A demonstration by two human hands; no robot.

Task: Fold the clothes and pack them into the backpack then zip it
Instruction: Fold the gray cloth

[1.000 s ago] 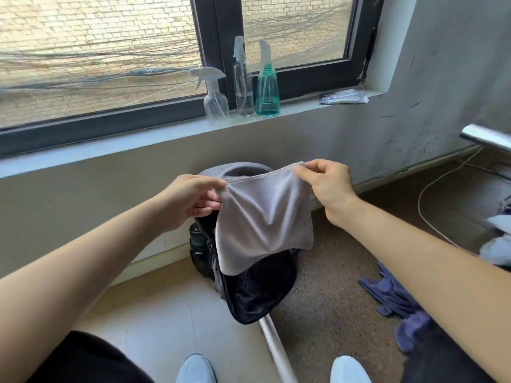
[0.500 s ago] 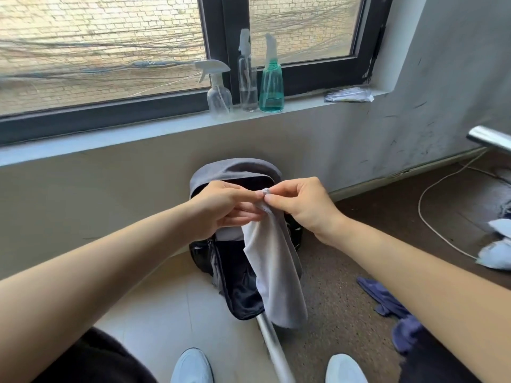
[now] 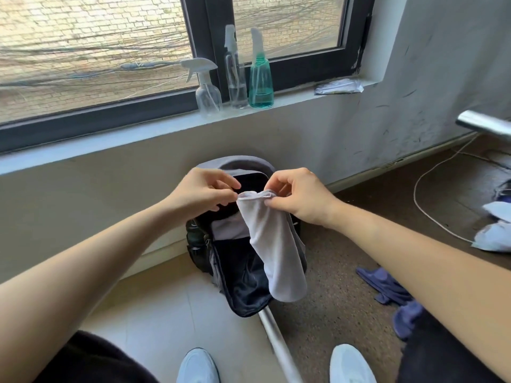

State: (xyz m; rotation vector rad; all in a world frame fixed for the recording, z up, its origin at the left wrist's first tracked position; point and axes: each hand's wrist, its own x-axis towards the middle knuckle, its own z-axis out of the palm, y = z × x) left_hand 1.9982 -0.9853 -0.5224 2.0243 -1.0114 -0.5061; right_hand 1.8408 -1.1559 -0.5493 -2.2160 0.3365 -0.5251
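A pale grey cloth [image 3: 273,250] hangs folded in a narrow strip over the open backpack [image 3: 237,283], which leans against the wall under the window. My right hand [image 3: 298,197] pinches the cloth's top edge. My left hand [image 3: 204,192] is at the cloth's left top corner, fingertips touching or pinching it. The backpack's dark inside shows, its front flap lying open on the floor. A blue garment [image 3: 392,291] lies crumpled on the floor at the right.
Three spray bottles [image 3: 235,76] stand on the windowsill. A white cable [image 3: 431,214] loops over the brown floor at the right, near white and blue cloths [image 3: 495,230]. A metal tube [image 3: 279,346] runs along the floor between my two shoes. A metal bar [image 3: 484,125] juts in at right.
My hands came together, folding the spread cloth in half into a narrow hanging strip. They have now parted slightly at its top edge.
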